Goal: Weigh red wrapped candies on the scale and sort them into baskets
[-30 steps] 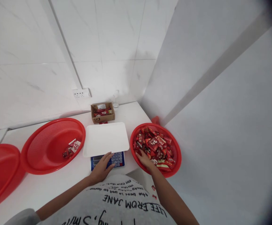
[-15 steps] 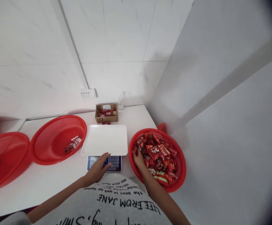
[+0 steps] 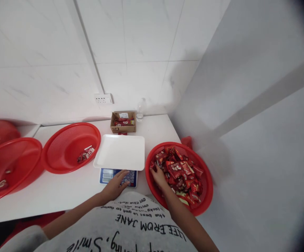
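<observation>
My right hand [image 3: 159, 176] is inside a red plastic basket [image 3: 209, 182] at the right, its fingers closed round a small red snack packet [image 3: 152, 164] by the left wall. Many red snack packets [image 3: 176, 169] lie heaped in that basket, and my fingertips are partly hidden among them. Open and palm down, my left hand [image 3: 115, 183] rests over the keypad of a blue and white weighing scale [image 3: 106, 176]. Above the keypad sits the scale's bare white tray [image 3: 120, 152].
Two more red baskets stand to the left, the nearer basket [image 3: 59, 154] and the farther basket [image 3: 23, 168], each with a few packets. Behind the scale are a cardboard box [image 3: 122, 128] of packets and a clear bottle [image 3: 140, 110]. A wall socket [image 3: 104, 99] and grey panel [image 3: 246, 147] border the table.
The view has shifted slightly left, so things appear farther right. My right hand stays at the basket's left side with its fingers among the packets; my left hand stays over the keypad.
</observation>
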The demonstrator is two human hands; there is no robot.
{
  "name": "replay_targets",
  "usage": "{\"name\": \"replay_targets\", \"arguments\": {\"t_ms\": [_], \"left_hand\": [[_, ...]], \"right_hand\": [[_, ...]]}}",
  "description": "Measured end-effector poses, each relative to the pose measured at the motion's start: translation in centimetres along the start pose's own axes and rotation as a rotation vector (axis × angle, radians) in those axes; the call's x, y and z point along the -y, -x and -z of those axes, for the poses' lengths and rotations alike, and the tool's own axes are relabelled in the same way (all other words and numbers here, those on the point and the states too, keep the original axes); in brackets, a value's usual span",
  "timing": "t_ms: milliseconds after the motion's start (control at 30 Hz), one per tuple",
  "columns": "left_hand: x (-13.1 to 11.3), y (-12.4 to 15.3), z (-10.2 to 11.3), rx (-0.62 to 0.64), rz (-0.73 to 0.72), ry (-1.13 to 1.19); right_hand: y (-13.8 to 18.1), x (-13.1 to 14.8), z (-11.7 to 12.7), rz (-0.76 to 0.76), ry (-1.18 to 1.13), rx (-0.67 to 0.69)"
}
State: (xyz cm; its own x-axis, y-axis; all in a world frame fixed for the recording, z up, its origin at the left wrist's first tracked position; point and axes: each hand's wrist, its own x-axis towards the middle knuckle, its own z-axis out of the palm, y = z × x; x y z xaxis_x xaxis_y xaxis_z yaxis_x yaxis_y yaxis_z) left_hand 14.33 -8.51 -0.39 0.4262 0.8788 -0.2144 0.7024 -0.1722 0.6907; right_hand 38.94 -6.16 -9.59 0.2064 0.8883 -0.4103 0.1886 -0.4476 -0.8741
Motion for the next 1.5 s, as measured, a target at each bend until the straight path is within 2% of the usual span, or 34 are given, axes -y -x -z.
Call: {"name": "replay_targets", "arguments": {"t_ms": [200,367,700,867,1000,1200,1500], "left_hand": [[-0.1,-1.1,0.9,0.12,-0.015,-0.042],[0.5,-1.3,2.5,0.148,-0.046,-0.035],[2.3,-1.1,4.0,0.193,-0.105,0.032],[2.9,-0.9,4.7,0.187,-0.112,0.037],[3.4,-0.7,4.9,0.175,-0.088,0.04],[4.1,-0.4,4.9,0.161,-0.075,0.044],[4.3,-0.4,5.1,0.178,-0.073,0.037]], "right_hand": [[1.7,-0.7,0.4,-0.072,-0.09,-0.004],[3.0,-0.8,0.3,-0.094,-0.152,-0.072],[3.7,-0.5,1.4,-0.086,0.024,-0.249],[1.6,1.1,-0.3,-0.064,0.152,-0.228],[0.0,2.0,-1.6,-0.117,0.266,-0.227],[-0.3,1.8,-1.4,-0.168,0.376,-0.197],[0.2,1.9,-1.3,-0.14,0.258,-0.136]]}}
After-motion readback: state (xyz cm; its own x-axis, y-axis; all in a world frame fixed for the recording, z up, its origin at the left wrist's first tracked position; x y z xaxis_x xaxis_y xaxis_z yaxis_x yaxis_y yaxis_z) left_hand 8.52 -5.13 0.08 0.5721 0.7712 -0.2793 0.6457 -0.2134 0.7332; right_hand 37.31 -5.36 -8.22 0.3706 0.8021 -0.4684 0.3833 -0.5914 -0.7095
